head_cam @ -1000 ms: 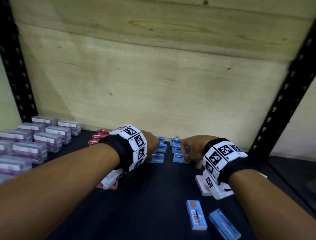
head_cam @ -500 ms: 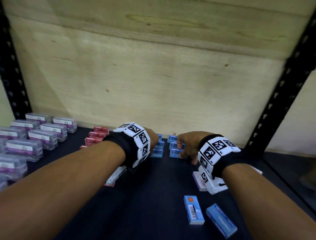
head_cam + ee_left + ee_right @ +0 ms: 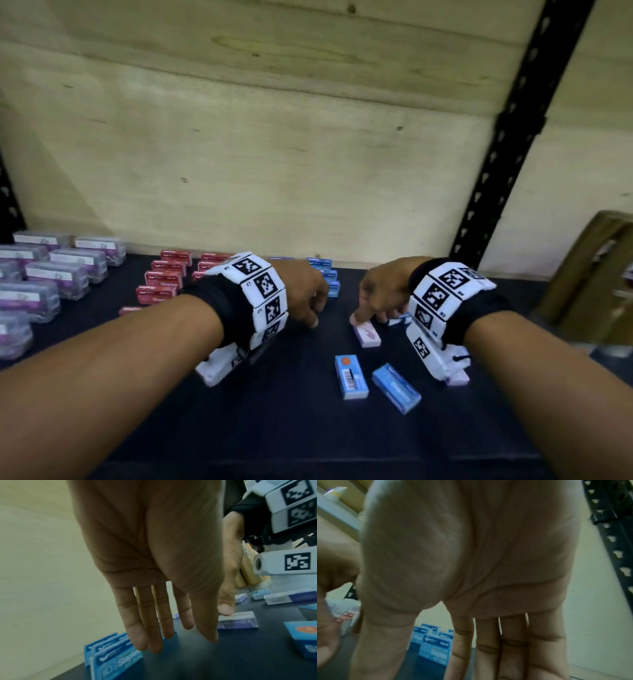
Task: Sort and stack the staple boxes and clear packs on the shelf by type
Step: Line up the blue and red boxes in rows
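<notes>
Blue staple boxes [image 3: 325, 275] stand stacked at the back of the dark shelf [image 3: 308, 445], close ahead of my fingers in the left wrist view [image 3: 111, 655]. My left hand [image 3: 308, 308] hangs just in front of them with straight fingers [image 3: 154, 635], holding nothing. My right hand [image 3: 373, 308] is beside it, fingers straight [image 3: 488, 649], its thumb tip touching the end of a pale purple-white box [image 3: 366, 334]. Red staple boxes [image 3: 164, 279] sit in rows to the left. Several clear packs [image 3: 61, 274] with purple labels fill the far left.
Two loose blue boxes [image 3: 351, 377] [image 3: 395, 389] lie in front of my right hand. A small pale box [image 3: 457, 378] lies under the right wrist. The plywood back wall [image 3: 274, 154] and a black upright post [image 3: 507, 144] bound the shelf. A cardboard carton [image 3: 592, 274] stands at the right.
Both hands have drawn back from the blue stack toward me. The right hand came down to the pale purple-white box. The view has swung to the right.
</notes>
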`<state>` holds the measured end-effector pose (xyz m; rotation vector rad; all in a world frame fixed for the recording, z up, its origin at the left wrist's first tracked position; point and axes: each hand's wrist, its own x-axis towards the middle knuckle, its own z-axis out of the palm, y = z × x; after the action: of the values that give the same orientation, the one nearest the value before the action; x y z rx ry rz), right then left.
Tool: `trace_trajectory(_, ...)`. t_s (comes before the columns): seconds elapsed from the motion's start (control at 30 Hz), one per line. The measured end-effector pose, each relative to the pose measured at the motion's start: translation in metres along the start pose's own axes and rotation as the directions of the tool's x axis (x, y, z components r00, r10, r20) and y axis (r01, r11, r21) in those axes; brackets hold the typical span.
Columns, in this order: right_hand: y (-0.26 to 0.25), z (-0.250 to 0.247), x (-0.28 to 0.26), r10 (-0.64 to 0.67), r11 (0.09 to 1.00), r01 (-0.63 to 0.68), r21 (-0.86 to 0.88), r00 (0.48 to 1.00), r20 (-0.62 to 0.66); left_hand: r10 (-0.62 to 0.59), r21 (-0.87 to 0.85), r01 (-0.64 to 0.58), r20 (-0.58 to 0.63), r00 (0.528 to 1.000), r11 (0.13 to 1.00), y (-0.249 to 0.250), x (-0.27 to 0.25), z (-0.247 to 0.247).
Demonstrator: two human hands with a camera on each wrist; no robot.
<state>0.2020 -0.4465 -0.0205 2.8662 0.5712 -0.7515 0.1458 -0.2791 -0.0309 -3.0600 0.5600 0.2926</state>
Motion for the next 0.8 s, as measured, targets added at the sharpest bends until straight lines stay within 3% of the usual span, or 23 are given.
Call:
trace_trajectory(0.17, -0.006, 0.014, -0.007, -0.041, 0.998, 0.041, -0.043, 0.999, 0.003, 0.073, -0.038, -0.070, 0.102, 0.992, 0.997, 0.010, 0.012, 0.002)
trace_trajectory(0.37, 0.017, 0.007, -0.018, -0.047, 0.992, 0.055, 0.116, 0.996, -0.074, 0.053, -0.052, -0.046, 0.129, 0.990, 0.998, 0.007, 0.020, 0.006)
trace_trajectory(0.6, 0.098, -0.005, -0.040, 0.196, 0.978, -0.186, 0.094, 0.975, -0.105, 0.049, -0.038, -0.043, 0.158, 0.986, 0.998, 0.008, 0.029, 0.006)
trace_trajectory(0.8, 0.128, 0.016, -0.064, 0.346, 0.938, -0.346, 0.004, 0.938, 0.037, 0.043, -0.031, -0.037, 0.200, 0.979, 0.999, 0.009, 0.034, 0.003)
